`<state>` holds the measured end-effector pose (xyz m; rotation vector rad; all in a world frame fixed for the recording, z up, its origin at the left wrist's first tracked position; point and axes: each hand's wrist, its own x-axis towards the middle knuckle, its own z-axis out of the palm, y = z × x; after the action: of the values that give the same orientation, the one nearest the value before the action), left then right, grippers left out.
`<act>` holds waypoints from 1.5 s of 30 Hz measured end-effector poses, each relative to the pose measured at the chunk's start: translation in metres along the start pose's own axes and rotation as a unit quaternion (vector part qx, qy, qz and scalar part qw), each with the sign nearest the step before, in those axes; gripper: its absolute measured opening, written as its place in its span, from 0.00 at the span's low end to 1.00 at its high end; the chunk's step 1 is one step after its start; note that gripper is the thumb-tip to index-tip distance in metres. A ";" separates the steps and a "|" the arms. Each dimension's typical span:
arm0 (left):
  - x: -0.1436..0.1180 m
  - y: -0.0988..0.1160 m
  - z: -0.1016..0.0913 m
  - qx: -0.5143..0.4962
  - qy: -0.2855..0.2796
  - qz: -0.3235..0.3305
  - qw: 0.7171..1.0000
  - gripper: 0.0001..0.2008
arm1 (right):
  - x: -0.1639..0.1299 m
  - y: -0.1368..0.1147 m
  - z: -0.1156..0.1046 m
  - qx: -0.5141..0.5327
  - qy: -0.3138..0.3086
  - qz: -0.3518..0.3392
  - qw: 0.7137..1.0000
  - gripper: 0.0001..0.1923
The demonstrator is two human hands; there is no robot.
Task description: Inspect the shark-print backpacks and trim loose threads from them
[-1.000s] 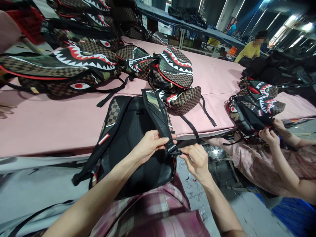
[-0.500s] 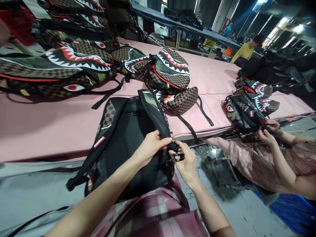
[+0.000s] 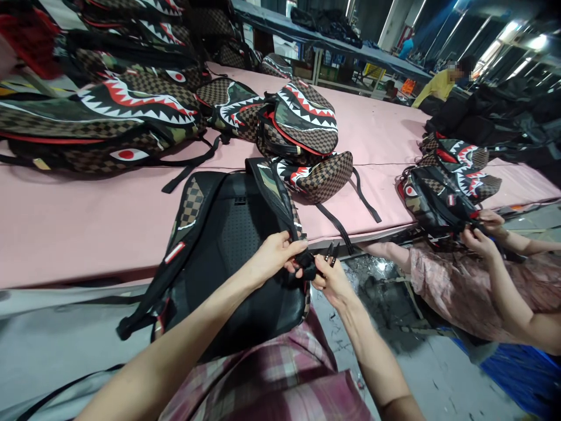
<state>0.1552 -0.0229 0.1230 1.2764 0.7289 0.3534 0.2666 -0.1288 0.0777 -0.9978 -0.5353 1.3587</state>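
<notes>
Backpack [image 3: 232,245]: lies back panel up, half on the pink tabletop [image 3: 79,228], lower end against the person's lap. Black perforated mesh padding, checkered and camouflage trim; soft, bulky, probably light while empty. Shoulder strap [image 3: 274,196]: flat, padded, limp, best gripped near its lower end. Left hand [image 3: 274,254] pinches that end, fingers closed on it. Right hand [image 3: 331,280] pinches the small black buckle [image 3: 312,270], hard plastic, likely slippery.
</notes>
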 end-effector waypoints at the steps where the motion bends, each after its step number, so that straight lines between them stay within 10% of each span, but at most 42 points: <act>1: 0.002 -0.002 0.001 -0.002 0.009 -0.004 1.000 0.19 | 0.000 0.000 0.000 0.006 -0.001 0.002 1.000 0.18; 11: 0.015 -0.012 0.001 -0.150 -0.004 -0.083 0.985 0.22 | -0.005 -0.005 0.001 -0.146 0.046 -0.042 0.987 0.17; 18: 0.020 -0.014 0.010 -0.201 0.059 -0.154 0.966 0.17 | 0.002 -0.017 0.007 -0.412 0.130 -0.264 0.862 0.07; 25: 0.018 -0.012 0.011 -0.218 0.058 -0.172 0.959 0.15 | 0.022 -0.019 0.000 -0.253 0.177 -0.153 0.939 0.17; 33: 0.023 -0.018 0.021 -0.203 0.082 -0.145 0.965 0.19 | 0.002 -0.029 0.007 -0.463 0.144 -0.212 0.848 0.11; 40: 0.022 -0.016 0.021 -0.195 0.079 -0.151 0.966 0.18 | 0.025 -0.023 -0.018 -0.317 0.210 -0.161 0.911 0.14; 45: 0.025 -0.014 0.019 -0.197 0.087 -0.157 0.964 0.17 | -0.001 -0.033 -0.026 -0.479 0.201 -0.215 0.827 0.16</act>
<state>0.1836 -0.0254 0.1041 0.7459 0.9433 0.3323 0.3054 -0.1342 0.0919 -1.7820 -1.0803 0.3765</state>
